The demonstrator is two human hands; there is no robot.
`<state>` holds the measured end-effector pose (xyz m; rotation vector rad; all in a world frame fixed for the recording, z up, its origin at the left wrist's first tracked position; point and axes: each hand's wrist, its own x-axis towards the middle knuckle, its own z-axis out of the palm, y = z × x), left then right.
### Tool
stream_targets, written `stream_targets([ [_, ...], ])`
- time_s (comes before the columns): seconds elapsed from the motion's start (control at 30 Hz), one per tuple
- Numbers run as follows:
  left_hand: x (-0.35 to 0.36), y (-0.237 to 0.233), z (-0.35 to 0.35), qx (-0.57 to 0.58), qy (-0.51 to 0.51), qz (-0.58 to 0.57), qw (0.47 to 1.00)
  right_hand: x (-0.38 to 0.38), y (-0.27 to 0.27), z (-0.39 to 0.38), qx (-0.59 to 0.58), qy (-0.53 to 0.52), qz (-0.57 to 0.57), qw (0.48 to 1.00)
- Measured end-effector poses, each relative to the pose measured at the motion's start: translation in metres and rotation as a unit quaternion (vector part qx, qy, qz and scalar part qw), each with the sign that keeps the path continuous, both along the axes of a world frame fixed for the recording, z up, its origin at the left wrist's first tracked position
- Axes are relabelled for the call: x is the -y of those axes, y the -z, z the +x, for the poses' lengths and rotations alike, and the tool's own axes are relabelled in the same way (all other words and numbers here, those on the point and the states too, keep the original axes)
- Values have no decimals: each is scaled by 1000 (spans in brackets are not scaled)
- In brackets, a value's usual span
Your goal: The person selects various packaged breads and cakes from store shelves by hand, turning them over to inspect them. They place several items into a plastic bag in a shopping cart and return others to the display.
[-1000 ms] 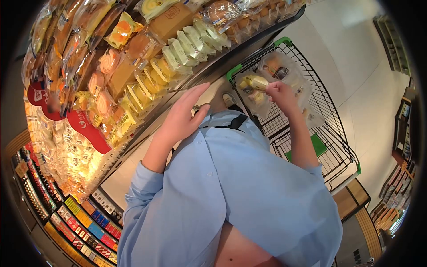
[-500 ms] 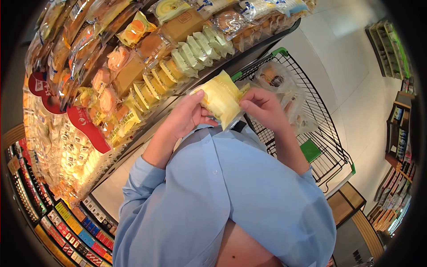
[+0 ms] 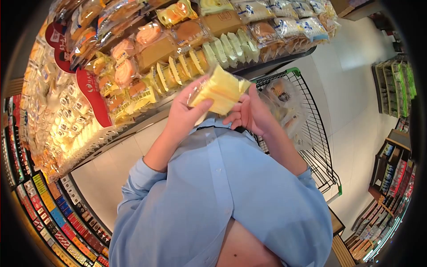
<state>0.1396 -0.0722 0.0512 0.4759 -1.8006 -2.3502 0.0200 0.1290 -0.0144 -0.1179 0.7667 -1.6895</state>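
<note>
Pinching at upper centre, the left hand [image 3: 187,107] holds a yellow packet [image 3: 220,91] (glossy-wrapped) between thumb and fingers; the right hand [image 3: 256,112], fingers half-curled, is at its right edge, grip hard to tell; right of centre stands a cart [image 3: 316,129].

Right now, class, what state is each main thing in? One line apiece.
Yellow packet: held, wrapped; seal unclear
Left hand: closed on the packet
Right hand: fingers curled at the packet's edge
Cart: upright, partly loaded
Clear bags: filled, lying in the cart
Green packets: lined up in a row
</note>
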Motion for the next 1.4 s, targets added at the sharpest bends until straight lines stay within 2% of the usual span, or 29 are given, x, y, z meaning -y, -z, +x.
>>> stream_targets([
  [0.03, 4, -10, 6, -11, 45, -27, 999, 6, -3, 2, 90, -49, -81, 991],
  [0.07, 8, -18, 12, -19, 88, -52, 995, 11, -10, 9, 85, -50, -81, 992],
  [0.1, 16, -20, 19, -18, 123, -33, 992, 18, -22, 18, 122, -5, -101, 987],
  [0.13, 25, -24, 21, -28, 115, -32, 992, 27, -31, 24, 157, 36, -121, 980],
  [0.2, 42, -32, 31, -137, 173, -264, 939, 42, -39, 35, 150, 32, -119, 981],
  [0.27, 50, -24, 49, -117, 154, -254, 948, 53, -47, 46, 39, 61, -115, 991],
  [0.33, 55, -1, 63, -80, 37, -70, 994, 64, -54, 48, 60, 48, -152, 985],
  [0.37, 61, 0, 67, -88, 31, -71, 993, 70, -58, 51, -15, 70, -128, 989],
  [0.4, 66, 0, 73, -64, 7, 41, 997, 75, -61, 53, -90, 92, -104, 986],
  [0.47, 73, 1, 88, -16, -37, 268, 963, 83, -67, 62, -112, 95, -92, 985],
  [0.5, 76, -3, 94, 0, -16, 306, 952, 87, -68, 68, -181, 110, -69, 975],
  [0.53, 79, -6, 97, -9, -23, 309, 951, 92, -69, 74, -250, 124, -46, 959],
  [0.6, 86, -10, 101, 86, -5, 113, 990, 105, -71, 88, -294, 123, -62, 946],
  [0.63, 81, 2, 96, 7, -41, 127, 991, 110, -73, 94, -275, 139, -58, 950],
  [0.73, 86, -17, 96, -16, -46, 139, 989, 122, -71, 100, -264, 157, -51, 950],
  [0.8, 94, -14, 100, -30, -45, 125, 991, 124, -68, 99, -129, 113, -1, 985],
  [0.87, 103, -6, 104, -41, -45, 110, 992, 130, -57, 99, -134, 107, 5, 985],
  [0.93, 111, 7, 104, 19, -51, 128, 990, 132, -55, 98, -105, 80, 56, 990],
  [1.03, 112, 14, 102, 28, -75, 137, 987, 135, -51, 94, -126, 67, 64, 988],
  [1.17, 112, 8, 95, -5, -127, 160, 979, 143, -80, 93, -109, 16, 53, 992],
  [1.2, 112, 6, 92, -30, -139, 201, 969, 145, -77, 90, -113, 13, 49, 992],
  [1.27, 117, 7, 89, -60, -153, 239, 957, 149, -65, 81, -147, 44, 18, 988],
  [1.3, 121, 8, 89, -60, -100, 187, 975, 153, -66, 79, -151, 91, 14, 984],
  [1.33, 124, 8, 89, -57, -48, 133, 988, 156, -69, 74, -154, 87, 9, 984],
  [1.4, 119, -4, 88, -37, -38, 141, 989, 160, -75, 62, -144, 164, 6, 976],
])
